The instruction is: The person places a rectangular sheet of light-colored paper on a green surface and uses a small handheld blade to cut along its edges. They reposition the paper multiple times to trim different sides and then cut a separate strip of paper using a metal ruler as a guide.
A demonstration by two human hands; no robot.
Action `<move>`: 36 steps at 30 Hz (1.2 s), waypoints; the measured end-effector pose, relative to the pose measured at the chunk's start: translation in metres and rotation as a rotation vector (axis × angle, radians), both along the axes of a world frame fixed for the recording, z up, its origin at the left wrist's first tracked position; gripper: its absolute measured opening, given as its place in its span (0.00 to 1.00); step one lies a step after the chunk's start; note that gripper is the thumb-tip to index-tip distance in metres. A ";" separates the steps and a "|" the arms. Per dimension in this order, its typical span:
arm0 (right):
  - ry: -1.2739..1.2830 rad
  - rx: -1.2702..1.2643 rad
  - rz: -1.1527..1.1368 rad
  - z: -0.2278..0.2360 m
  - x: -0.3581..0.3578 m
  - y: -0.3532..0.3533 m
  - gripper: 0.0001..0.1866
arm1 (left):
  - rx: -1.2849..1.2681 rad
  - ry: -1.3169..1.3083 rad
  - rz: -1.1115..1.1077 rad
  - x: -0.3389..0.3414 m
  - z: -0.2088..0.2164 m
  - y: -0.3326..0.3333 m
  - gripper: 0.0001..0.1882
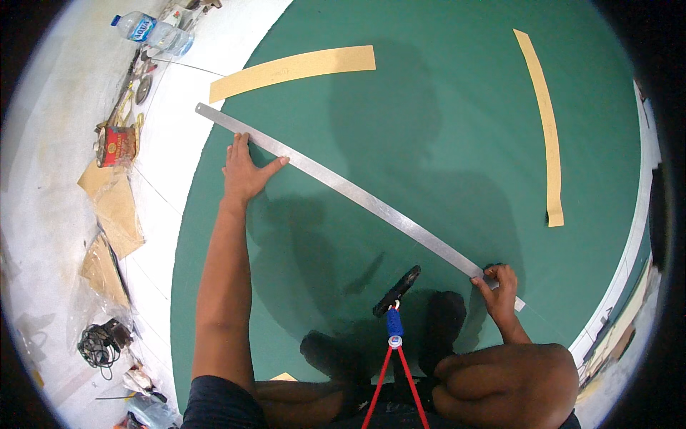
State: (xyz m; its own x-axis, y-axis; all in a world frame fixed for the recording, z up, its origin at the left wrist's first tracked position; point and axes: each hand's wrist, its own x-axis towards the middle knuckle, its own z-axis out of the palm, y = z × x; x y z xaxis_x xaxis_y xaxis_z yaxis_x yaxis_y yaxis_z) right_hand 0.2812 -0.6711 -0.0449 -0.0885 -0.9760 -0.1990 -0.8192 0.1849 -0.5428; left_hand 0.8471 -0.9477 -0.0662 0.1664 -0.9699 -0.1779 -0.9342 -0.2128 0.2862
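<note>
A long metal ruler (371, 200) lies slantwise over green cloth or sheeting (457, 107), its far left end reaching past the cloth's edge onto white floor. Near that end, my left hand (246, 171) rests with thumb and fingers spread, fingertips touching the ruler. Closer to me, my right hand (500, 289) pinches the ruler's other end between thumb and fingers. Beyond the left hand is a tan strip (293, 71), possibly paper or card. A second tan strip (547, 129) lies lengthwise at the right.
A red lanyard (395, 343) with a black oblong piece (397, 291) hangs before my knees. Along the left wall are a water bottle (153, 32), a red tin (116, 146), brown sheets (118, 207) and a coiled black cable (98, 348). A pale edge (632, 243) borders the cloth's right.
</note>
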 end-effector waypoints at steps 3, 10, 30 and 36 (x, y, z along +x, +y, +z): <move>0.022 -0.004 0.021 0.004 0.002 -0.001 0.20 | 0.011 -0.013 0.000 0.000 -0.001 0.000 0.66; 0.034 0.003 0.045 0.002 0.000 0.000 0.19 | -0.007 -0.024 -0.023 0.003 -0.002 -0.001 0.66; 0.024 -0.042 0.123 0.004 -0.007 -0.004 0.18 | -0.022 -0.019 -0.122 0.000 0.004 -0.007 0.65; 0.004 -0.041 0.122 0.004 -0.007 -0.003 0.17 | -0.033 -0.060 -0.127 0.001 0.002 -0.004 0.66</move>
State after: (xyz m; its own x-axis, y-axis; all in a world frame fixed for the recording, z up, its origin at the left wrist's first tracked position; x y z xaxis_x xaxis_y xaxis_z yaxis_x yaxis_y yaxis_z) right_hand 0.2742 -0.6743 -0.0406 0.0309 -0.9868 -0.1590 -0.8366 0.0615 -0.5443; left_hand 0.8485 -0.9518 -0.0641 0.0517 -0.9890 -0.1387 -0.9687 -0.0834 0.2338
